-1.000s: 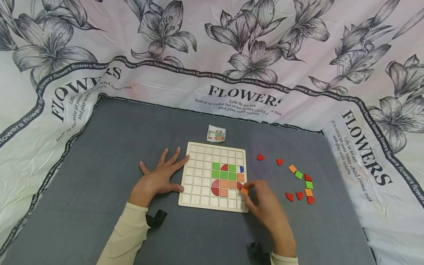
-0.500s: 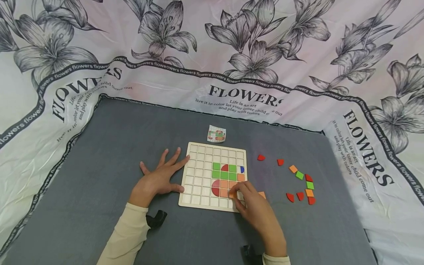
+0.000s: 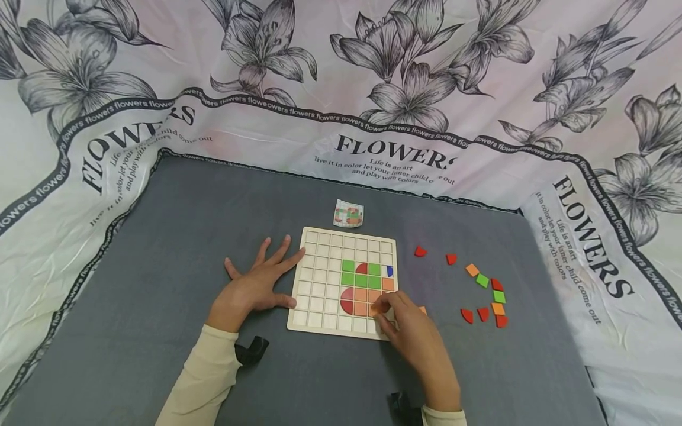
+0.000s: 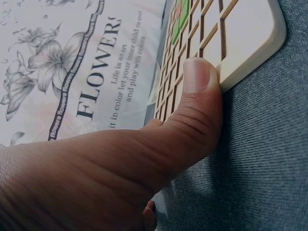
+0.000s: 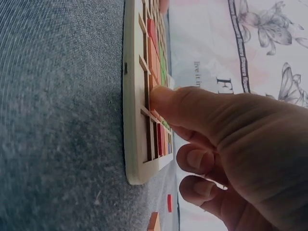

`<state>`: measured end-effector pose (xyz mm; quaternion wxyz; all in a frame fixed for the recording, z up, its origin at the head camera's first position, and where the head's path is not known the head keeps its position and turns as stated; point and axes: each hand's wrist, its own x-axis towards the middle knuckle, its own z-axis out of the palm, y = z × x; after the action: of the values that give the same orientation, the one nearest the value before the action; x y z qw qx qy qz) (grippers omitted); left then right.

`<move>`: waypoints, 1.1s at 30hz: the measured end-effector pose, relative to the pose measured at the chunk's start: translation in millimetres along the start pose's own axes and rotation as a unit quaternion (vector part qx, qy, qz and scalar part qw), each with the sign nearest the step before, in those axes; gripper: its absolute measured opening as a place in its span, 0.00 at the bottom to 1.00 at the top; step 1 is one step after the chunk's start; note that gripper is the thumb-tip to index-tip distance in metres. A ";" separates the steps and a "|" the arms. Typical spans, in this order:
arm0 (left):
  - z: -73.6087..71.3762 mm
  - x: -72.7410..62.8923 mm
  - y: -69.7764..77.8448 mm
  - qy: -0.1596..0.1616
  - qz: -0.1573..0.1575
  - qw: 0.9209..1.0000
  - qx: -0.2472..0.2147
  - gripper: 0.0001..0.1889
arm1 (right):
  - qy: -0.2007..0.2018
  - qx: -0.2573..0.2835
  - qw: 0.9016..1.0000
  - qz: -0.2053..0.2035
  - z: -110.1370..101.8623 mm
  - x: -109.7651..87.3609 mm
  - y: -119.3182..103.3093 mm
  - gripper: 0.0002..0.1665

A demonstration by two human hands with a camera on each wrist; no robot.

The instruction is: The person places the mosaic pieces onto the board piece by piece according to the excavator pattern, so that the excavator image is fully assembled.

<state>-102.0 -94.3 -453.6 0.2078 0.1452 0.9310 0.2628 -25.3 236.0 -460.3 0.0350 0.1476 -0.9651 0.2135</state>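
Observation:
The wooden grid board [image 3: 322,322] lies on the grey table. Along its left edge rests my left hand [image 3: 254,290], fingers spread; the thumb [image 4: 197,79] touches the rim. My right hand [image 3: 418,334] is over the lower right of the board. Its thumb and forefinger pinch an orange square tile [image 3: 374,310] at a cell, and the fingers partly cover it. Green squares [image 3: 361,280], orange squares [image 3: 360,294] and red quarter-circle tiles [image 3: 347,302] sit in nearby cells, with a blue tile [image 3: 389,271] near the right rim.
Right of the board lie several loose tiles, among them a red one [image 3: 420,251], a green one [image 3: 482,280] and an orange one [image 3: 472,270]. Another orange tile [image 3: 423,310] shows behind the right hand. A small pattern card [image 3: 348,213] lies beyond the board.
My right hand has moved left from the board's right edge with the orange tile, to a cell beside the other orange tiles. The left hand stays in place.

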 end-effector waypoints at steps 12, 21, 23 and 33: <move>-0.9 -1.2 1.8 0.001 -0.003 1.000 0.001 0.56 | 0.015 -0.001 0.999 0.033 0.6 0.5 -1.6 0.17; -0.8 -1.5 2.4 0.001 -0.005 1.000 -0.002 0.56 | 0.005 0.011 0.998 0.059 -5.7 -0.2 2.3 0.15; -0.6 -1.4 2.0 0.001 -0.004 1.000 -0.001 0.56 | 0.012 0.005 0.998 0.065 -9.1 -1.4 6.8 0.13; -0.4 -0.4 1.1 0.001 -0.001 1.000 0.002 0.56 | 0.089 -0.022 0.983 0.158 -33.1 -13.3 36.4 0.09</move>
<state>-101.7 -93.7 -452.6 0.2062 0.1447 0.9320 0.2608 -23.4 285.1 -446.7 0.0897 -0.0269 -0.9738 0.2070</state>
